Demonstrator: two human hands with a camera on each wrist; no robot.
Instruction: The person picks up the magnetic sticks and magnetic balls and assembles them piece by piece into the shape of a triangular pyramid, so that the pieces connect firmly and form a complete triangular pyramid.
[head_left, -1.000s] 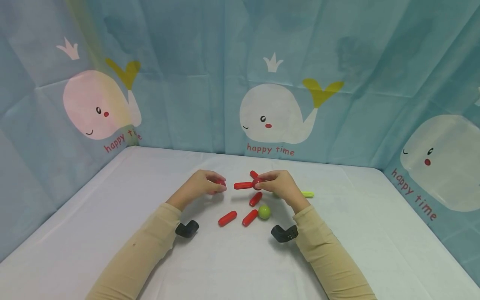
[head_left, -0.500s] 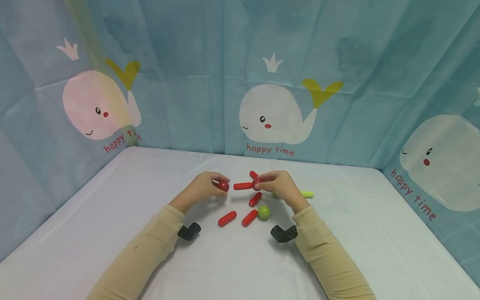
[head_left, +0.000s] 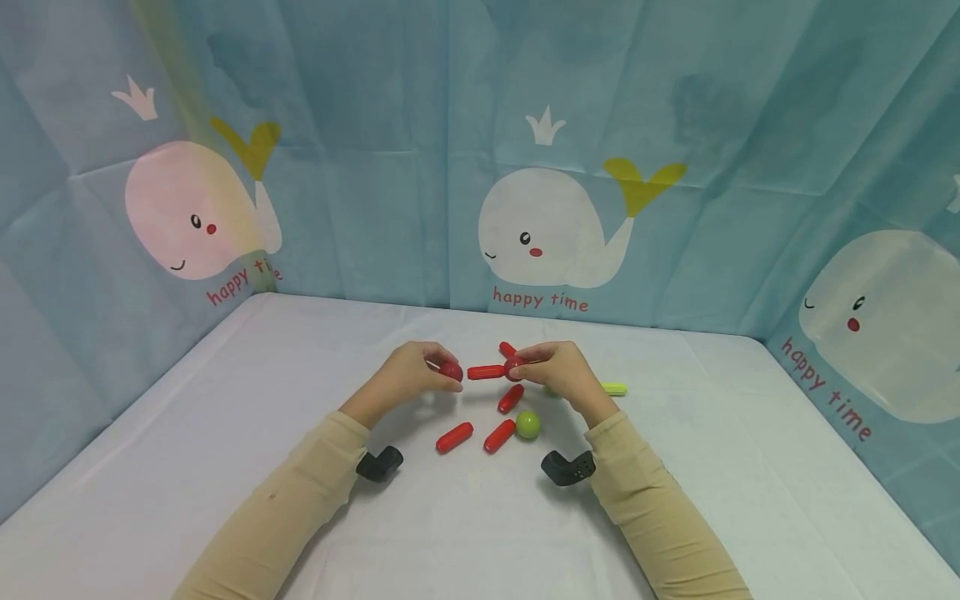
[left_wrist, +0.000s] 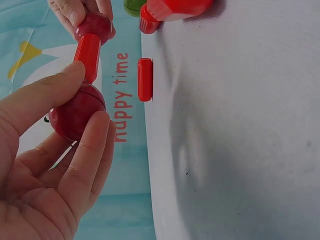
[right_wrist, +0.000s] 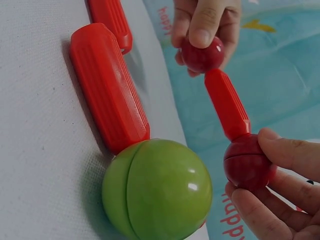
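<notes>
My left hand (head_left: 408, 372) pinches a dark red ball (left_wrist: 77, 114) between thumb and fingers. In my right hand (head_left: 562, 372) is a second dark red ball (right_wrist: 247, 162), held by the fingertips. From that second ball a bright red ridged rod (right_wrist: 226, 104) sticks out leftward, its free end facing the left hand's ball. The head view shows a narrow gap between that end and the ball; the wrist views show them lined up and very close. Both hands are held above the white table (head_left: 450, 533).
Below the hands lie loose red rods (head_left: 454, 437) and a red rod (head_left: 499, 436) touching a green ball (head_left: 528, 425). Another red rod (head_left: 507, 349) lies behind. A yellow-green rod (head_left: 615, 389) is partly hidden by the right wrist. A blue whale-print curtain (head_left: 375, 208) stands behind.
My left hand has moved slightly right, bringing its red ball closer to the rod's free end, and the ball shows more between the fingers. My right hand has stayed almost still.
</notes>
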